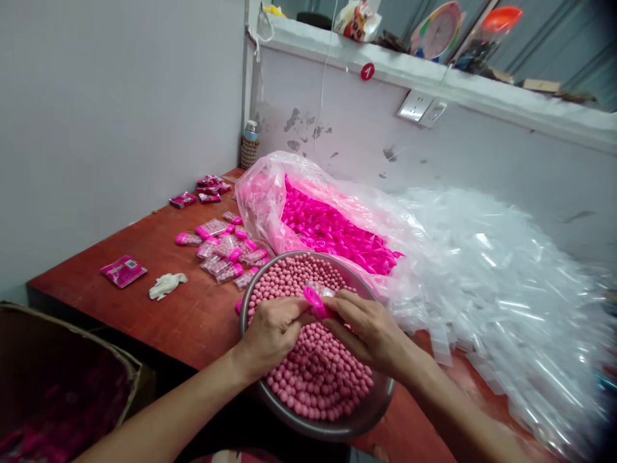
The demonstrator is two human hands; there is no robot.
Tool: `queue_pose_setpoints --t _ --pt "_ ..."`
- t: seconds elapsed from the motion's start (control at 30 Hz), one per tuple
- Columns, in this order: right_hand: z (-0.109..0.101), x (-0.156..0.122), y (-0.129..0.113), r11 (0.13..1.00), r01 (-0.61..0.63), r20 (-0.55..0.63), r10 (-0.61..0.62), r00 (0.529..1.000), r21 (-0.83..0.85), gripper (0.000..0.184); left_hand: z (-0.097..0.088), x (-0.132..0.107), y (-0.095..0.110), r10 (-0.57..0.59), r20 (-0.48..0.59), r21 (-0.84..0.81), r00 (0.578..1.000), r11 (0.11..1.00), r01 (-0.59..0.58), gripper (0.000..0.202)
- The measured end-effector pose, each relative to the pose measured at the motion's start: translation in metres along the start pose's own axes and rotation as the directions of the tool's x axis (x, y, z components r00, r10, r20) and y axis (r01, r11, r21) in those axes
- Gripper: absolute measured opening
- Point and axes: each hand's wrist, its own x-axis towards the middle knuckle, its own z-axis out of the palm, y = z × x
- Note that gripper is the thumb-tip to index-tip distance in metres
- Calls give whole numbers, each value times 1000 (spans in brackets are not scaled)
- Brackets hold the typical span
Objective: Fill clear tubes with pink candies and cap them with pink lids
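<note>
Head view: so everything's kind of arranged around this gray bowl point(337, 428) full of pink beads point(318, 379). Right over it, the left hand point(270, 331) has its grip pinched on a bright pink cap point(315, 303), and the right hand point(371, 329) has its grip closed on the same cap from the other side (a clear piece peeks out behind it, mostly hidden by fingers). Left of the bowl, bead-filled packs point(224, 247) with pink ends are piled on the reddish surface point(193, 321). Behind the bowl there's an open plastic bag point(263, 199) of pink pieces point(332, 225), and right of it, a big heap of clear sleeves point(501, 289).
</note>
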Motion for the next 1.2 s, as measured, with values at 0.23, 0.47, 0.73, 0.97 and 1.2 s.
queue_pose_setpoints --t 0.23,0.47,0.73,0.97,1.2 --pt "7 -4 -2 992 32 16 -30 999 -120 26 1 -3 -6 171 64 254 983 950 -182 24" --pt "6 -9 3 996 57 85 -51 995 -71 36 -1 1 -4 -76 134 -30 988 996 80 28" --pt "13 -3 10 999 3 62 -6 998 49 38 -3 0 -5 -97 68 26 993 995 95 27" --pt "18 2 2 995 55 65 -50 997 -83 44 -1 -3 -7 40 13 228 999 973 -42 24" --pt "0 16 12 997 64 199 -55 978 -44 47 -2 1 -6 -64 99 103 993 993 53 23"
